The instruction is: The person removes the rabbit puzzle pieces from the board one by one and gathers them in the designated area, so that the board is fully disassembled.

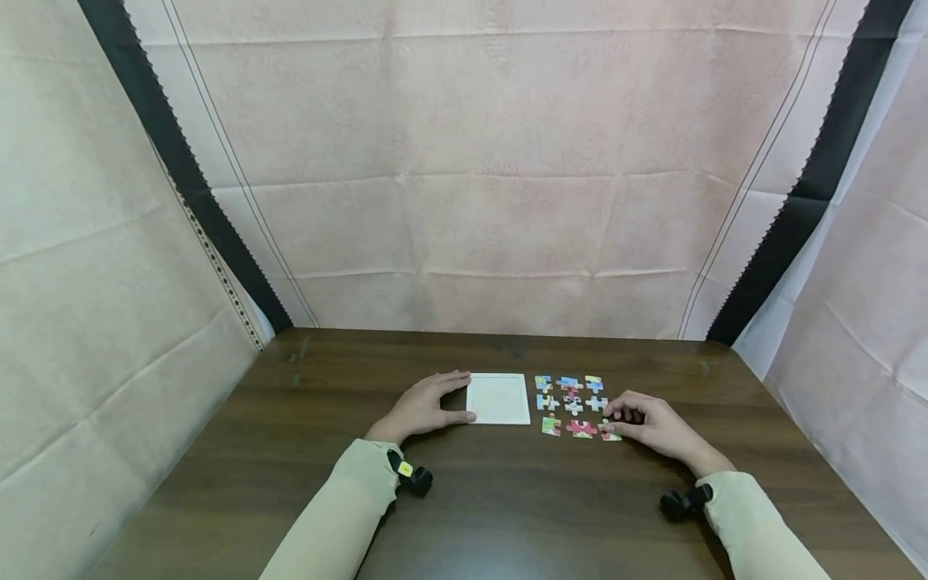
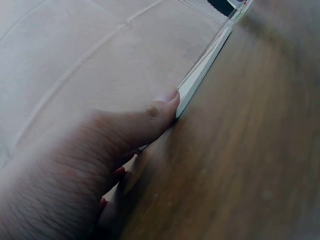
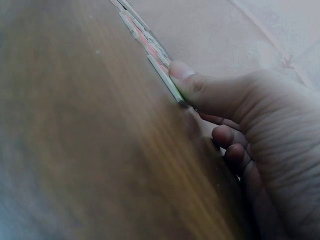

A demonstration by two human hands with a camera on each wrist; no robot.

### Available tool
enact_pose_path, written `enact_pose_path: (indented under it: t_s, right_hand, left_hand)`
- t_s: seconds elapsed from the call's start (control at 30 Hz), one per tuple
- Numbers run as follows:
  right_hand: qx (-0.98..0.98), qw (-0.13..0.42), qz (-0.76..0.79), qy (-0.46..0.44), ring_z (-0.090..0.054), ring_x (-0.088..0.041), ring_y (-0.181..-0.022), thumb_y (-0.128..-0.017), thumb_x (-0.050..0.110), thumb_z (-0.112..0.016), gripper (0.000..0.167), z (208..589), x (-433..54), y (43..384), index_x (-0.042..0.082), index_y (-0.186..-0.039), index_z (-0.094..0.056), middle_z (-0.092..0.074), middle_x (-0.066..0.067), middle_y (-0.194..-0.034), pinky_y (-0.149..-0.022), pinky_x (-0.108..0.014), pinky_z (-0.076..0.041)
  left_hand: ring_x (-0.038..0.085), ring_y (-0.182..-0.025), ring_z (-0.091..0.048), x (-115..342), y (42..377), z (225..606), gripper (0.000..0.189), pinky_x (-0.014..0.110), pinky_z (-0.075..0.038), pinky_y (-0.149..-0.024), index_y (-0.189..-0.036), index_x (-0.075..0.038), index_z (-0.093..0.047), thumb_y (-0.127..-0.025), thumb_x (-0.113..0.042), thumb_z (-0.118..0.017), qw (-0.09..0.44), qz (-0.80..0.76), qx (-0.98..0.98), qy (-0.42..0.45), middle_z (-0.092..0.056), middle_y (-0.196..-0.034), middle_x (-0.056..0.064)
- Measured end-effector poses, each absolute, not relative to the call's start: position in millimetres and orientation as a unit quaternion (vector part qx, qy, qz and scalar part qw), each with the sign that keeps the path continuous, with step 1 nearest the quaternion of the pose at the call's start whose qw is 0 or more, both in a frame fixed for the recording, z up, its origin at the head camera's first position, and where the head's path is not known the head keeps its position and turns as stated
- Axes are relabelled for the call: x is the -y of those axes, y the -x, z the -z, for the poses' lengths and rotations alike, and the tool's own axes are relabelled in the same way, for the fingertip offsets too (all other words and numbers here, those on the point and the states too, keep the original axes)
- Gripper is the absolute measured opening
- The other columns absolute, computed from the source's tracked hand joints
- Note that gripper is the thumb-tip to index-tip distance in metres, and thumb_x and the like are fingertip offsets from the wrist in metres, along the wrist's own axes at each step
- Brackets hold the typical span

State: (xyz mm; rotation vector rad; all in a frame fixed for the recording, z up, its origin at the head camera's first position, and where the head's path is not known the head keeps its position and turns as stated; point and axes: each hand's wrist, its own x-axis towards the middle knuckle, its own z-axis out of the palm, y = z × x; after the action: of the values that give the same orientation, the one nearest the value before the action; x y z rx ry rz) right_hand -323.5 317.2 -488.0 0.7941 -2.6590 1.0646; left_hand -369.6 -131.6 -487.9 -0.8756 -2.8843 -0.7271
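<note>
A shallow white square tray (image 1: pixel 498 400) lies flat on the table. My left hand (image 1: pixel 424 407) is at its left side, fingertips at the far left corner and thumb at the near one. The left wrist view shows that thumb (image 2: pixel 160 112) against the tray's edge. To the tray's right, colourful jigsaw pieces (image 1: pixel 569 383) lie apart in three rows. At their right side, my right hand (image 1: pixel 656 423) has bent fingers and its thumb on the near-right green puzzle piece (image 1: pixel 611 437). In the right wrist view the thumb (image 3: pixel 192 85) covers part of that puzzle piece (image 3: pixel 165 80).
The brown wooden table (image 1: pixel 464 515) extends around the tray and pieces. Pale cloth walls (image 1: pixel 500 201) with dark strips at the corners enclose its back and sides. Each wrist wears a black camera band (image 1: pixel 415 477).
</note>
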Motion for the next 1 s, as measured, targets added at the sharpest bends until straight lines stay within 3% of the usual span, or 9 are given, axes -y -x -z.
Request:
enact_pose_path:
  t_s: [0.27,0.6,0.8,1.0]
  right_hand:
    - [0.886,0.075,-0.364,-0.277,-0.051,-0.018,-0.067,-0.091,0.01,-0.075,0.011,468,-305,308,0.01,-0.102,-0.073,-0.063,-0.004,-0.087,-0.057,-0.027,-0.043]
    - [0.887,0.092,-0.361,-0.272,-0.049,-0.013,-0.065,-0.094,0.022,-0.074,0.007,491,-320,327,0.024,-0.1,-0.072,-0.061,0.006,-0.084,-0.056,-0.026,-0.042]
    - [0.89,0.13,-0.356,-0.253,-0.05,-0.01,-0.064,-0.096,0.024,-0.072,0.003,495,-317,329,0.025,-0.098,-0.074,-0.062,0.01,-0.081,-0.055,-0.025,-0.042]
    - [0.895,0.151,-0.362,-0.21,-0.054,-0.012,-0.068,-0.099,0.027,-0.067,0.014,497,-312,330,0.018,-0.108,-0.074,-0.068,0.009,-0.088,-0.059,-0.027,-0.045]
  left_hand:
    - [0.02,-0.146,-0.034,132,368,488,0.088,0.05,-0.032,-0.116,-0.154,-0.03,-0.043,-0.082,-0.075,-0.065,0.023,0.242,0.931,0.272,-0.039,-0.158,-0.007]
    - [0.019,-0.144,-0.037,131,366,488,0.086,0.048,-0.035,-0.114,-0.153,-0.027,-0.046,-0.082,-0.07,-0.069,0.033,0.256,0.928,0.268,-0.042,-0.156,-0.006]
    - [0.021,-0.144,-0.038,130,366,490,0.087,0.05,-0.037,-0.113,-0.154,-0.028,-0.044,-0.082,-0.075,-0.064,0.035,0.249,0.93,0.268,-0.04,-0.157,-0.007]
    - [0.026,-0.143,-0.039,127,364,494,0.083,0.058,-0.033,-0.113,-0.154,-0.026,-0.044,-0.088,-0.075,-0.055,0.068,0.241,0.93,0.269,-0.04,-0.158,-0.004]
